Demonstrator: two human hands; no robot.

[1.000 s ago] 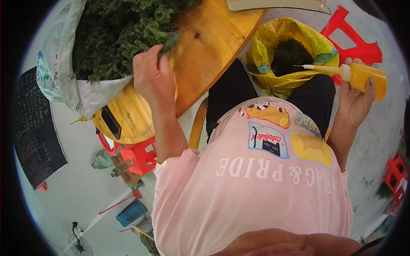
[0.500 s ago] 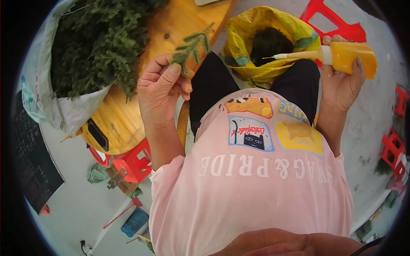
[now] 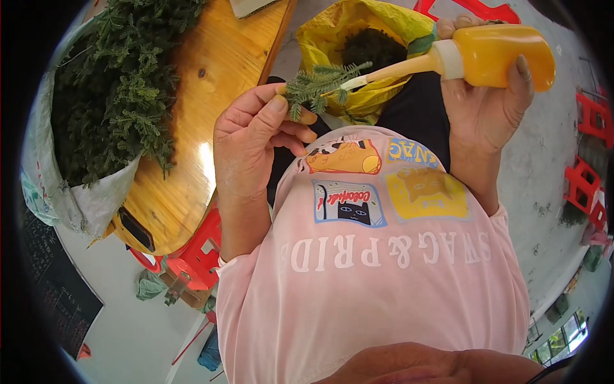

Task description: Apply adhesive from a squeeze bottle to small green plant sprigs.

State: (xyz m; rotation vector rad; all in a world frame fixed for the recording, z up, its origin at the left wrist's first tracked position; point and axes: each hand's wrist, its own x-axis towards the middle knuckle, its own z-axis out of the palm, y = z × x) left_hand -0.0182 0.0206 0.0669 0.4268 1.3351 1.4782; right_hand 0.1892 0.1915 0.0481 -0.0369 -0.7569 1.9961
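Between the thumb and fingers of my left hand (image 3: 259, 131) is the stem end of a small green fir sprig (image 3: 320, 86), its needles pointing right. My right hand (image 3: 483, 105) is wrapped round a yellow squeeze bottle (image 3: 508, 56) with a white collar and a long tapered nozzle. The bottle lies tilted sideways, and its whitish nozzle tip meets the sprig in the picture; whether it touches cannot be made out. Behind the nozzle, a yellow woven bag (image 3: 320, 38) stands open with dark green sprigs inside.
At the left, a white woven sack (image 3: 105, 208) full of green fir branches (image 3: 121, 83) rests on a wooden table (image 3: 220, 48). A dark phone-like object (image 3: 136, 229) lies at the table's edge. Red plastic stools (image 3: 198, 253) stand below the table and at the far right.
My right hand has brought the bottle leftward, its nozzle now at the sprig. My left hand has turned the sprig from pointing up to lying nearly level.
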